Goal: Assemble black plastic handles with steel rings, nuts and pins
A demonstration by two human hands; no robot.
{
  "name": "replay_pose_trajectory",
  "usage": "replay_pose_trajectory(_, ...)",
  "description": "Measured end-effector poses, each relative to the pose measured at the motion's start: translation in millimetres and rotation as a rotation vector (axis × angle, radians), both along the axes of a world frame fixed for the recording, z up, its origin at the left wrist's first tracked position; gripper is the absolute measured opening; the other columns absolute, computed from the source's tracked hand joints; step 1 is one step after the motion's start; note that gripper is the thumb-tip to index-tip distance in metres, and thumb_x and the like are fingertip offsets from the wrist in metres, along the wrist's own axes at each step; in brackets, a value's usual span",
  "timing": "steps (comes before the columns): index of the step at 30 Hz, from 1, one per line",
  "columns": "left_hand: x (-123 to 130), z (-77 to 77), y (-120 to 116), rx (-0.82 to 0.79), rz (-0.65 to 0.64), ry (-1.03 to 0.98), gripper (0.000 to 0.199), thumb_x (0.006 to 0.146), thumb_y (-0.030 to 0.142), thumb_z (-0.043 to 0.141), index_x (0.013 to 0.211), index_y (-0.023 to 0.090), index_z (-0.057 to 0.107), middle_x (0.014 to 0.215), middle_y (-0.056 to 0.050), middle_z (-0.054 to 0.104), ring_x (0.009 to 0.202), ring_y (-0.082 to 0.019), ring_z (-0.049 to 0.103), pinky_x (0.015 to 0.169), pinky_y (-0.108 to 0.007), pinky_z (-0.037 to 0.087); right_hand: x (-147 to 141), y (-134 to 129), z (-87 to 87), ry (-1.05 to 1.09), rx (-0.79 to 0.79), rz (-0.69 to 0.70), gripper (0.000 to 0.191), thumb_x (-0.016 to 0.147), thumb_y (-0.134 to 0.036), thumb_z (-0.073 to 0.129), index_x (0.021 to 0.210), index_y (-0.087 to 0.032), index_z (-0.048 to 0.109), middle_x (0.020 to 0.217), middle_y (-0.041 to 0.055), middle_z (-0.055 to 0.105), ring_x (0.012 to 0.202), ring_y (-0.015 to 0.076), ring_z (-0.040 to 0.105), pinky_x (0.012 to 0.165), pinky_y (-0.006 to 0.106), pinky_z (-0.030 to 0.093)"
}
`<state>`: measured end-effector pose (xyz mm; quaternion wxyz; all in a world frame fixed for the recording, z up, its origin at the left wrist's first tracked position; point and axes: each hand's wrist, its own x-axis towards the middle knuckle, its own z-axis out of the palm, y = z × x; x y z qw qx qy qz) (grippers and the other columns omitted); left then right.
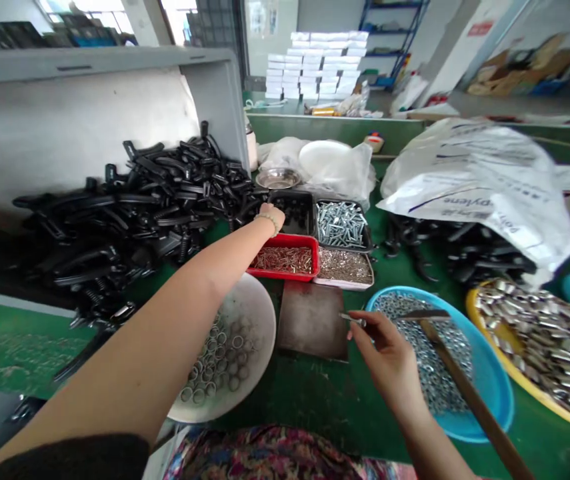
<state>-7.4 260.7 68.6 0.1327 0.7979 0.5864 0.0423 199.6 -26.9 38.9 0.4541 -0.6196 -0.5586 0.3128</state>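
My right hand [385, 350] pinches a small silver bolt [353, 320] between thumb and fingers, over the right edge of a dark metal plate [312, 320]. My left arm stretches far forward. At its end, my left hand [272, 215] is between the left side of a black tray [297, 210] with dark parts in it and the heap of black handle-like parts [165, 193]. The left fingers are hidden, so whether they hold anything is unclear. Just nearer than that hand stands a red tray [285, 257] of thin copper-coloured pins.
Silver screws fill a dark tray [342, 225], with a white tray [345, 268] of tiny parts before it. A white bowl [259, 333] holds rings. A hammer [465, 387] lies across a blue basin [502, 407] of nuts. A yellow basin [509, 370] holds metal sleeves.
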Motion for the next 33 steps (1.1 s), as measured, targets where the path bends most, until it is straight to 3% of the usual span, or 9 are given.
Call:
replay_pose_trajectory(5,-10.3,-16.4,2.9,0.006,-0.055,0.120,0.025,0.083,0.017,0.052,0.104,0.010,0.064,0.113,-0.017,0.061,0.105,-0.027,0.057,0.089,-0.038,0.042,12.0,7.6,2.1,0.096,0.032,-0.071,0.019,0.080,-0.031,0.062,0.099,-0.026,0.062,0.075,0.0025,0.065,0.068,0.0197,0.060,0.065,0.033,0.048)
replay_pose_trajectory(8,-10.6,-25.0,4.5,-0.017,-0.107,0.130,0.036,0.079,0.014,0.053,0.114,0.014,0.061,0.115,-0.015,0.062,0.101,-0.023,0.059,0.087,-0.031,0.041,-1.9,23.3,10.8,0.108,0.111,-0.022,0.017,0.079,-0.030,0.062,0.096,-0.026,0.063,0.077,0.0019,0.064,0.068,0.0182,0.058,0.063,0.032,0.048)
replay_pose_trajectory(11,-2.8,-31.0,11.4,-0.055,-0.154,0.121,0.036,0.075,0.014,0.057,0.110,0.016,0.063,0.109,-0.010,0.066,0.096,-0.018,0.059,0.086,-0.025,0.040,-15.6,27.2,16.7,0.089,0.167,0.034,0.015,0.081,-0.029,0.060,0.095,-0.025,0.064,0.083,0.0019,0.065,0.071,0.0167,0.058,0.068,0.031,0.048)
replay_pose_trajectory(16,9.5,-34.1,19.8,-0.073,-0.168,0.101,0.027,0.073,0.014,0.057,0.098,0.010,0.067,0.103,-0.015,0.067,0.095,-0.020,0.059,0.087,-0.027,0.040,-10.1,13.4,12.6,0.058,0.136,-0.027,0.015,0.081,-0.029,0.060,0.095,-0.024,0.063,0.077,0.0006,0.063,0.063,0.0140,0.055,0.060,0.028,0.045)
replay_pose_trajectory(23,15.0,-31.2,16.6,-0.132,-0.216,-0.049,0.021,0.068,0.014,0.063,0.088,0.011,0.069,0.093,-0.010,0.070,0.087,-0.018,0.060,0.085,-0.025,0.041,-1.8,14.6,6.9,0.098,0.103,-0.046,0.016,0.083,-0.032,0.060,0.097,-0.024,0.061,0.076,-0.0001,0.061,0.057,0.0127,0.053,0.052,0.026,0.042)
replay_pose_trajectory(27,23.0,-18.8,9.7,-0.064,-0.197,-0.195,0.024,0.071,0.013,0.062,0.094,0.010,0.067,0.097,-0.010,0.068,0.091,-0.018,0.059,0.090,-0.028,0.041,-0.3,14.0,7.3,0.058,0.144,-0.054,0.016,0.083,-0.030,0.060,0.097,-0.023,0.062,0.076,0.0001,0.062,0.059,0.0128,0.056,0.055,0.026,0.044)
replay_pose_trajectory(29,29.2,-10.8,-8.7,-0.029,-0.172,-0.339,0.029,0.076,0.015,0.059,0.104,0.010,0.063,0.104,-0.010,0.066,0.094,-0.017,0.059,0.090,-0.029,0.042,1.8,14.2,7.9,0.050,0.204,-0.074,0.016,0.083,-0.027,0.060,0.097,-0.022,0.062,0.077,0.0002,0.062,0.063,0.0136,0.059,0.058,0.027,0.047)
replay_pose_trajectory(31,35.0,-5.4,-43.4,-0.131,-0.117,-0.682,0.030,0.079,0.017,0.058,0.108,0.011,0.060,0.103,-0.009,0.065,0.089,-0.015,0.060,0.087,-0.029,0.046,2.0,16.7,9.2,0.018,0.277,-0.080,0.016,0.082,-0.025,0.060,0.098,-0.022,0.062,0.079,0.0005,0.064,0.065,0.0140,0.061,0.061,0.027,0.049)
replay_pose_trajectory(33,38.3,-4.2,-91.3,-0.434,-0.039,-1.171,0.027,0.080,0.020,0.061,0.106,0.013,0.061,0.097,-0.007,0.066,0.082,-0.013,0.062,0.084,-0.030,0.049,-1.0,21.4,10.5,-0.048,0.360,-0.068,0.015,0.082,-0.023,0.060,0.097,-0.022,0.062,0.083,0.0008,0.066,0.068,0.0141,0.062,0.065,0.028,0.051)
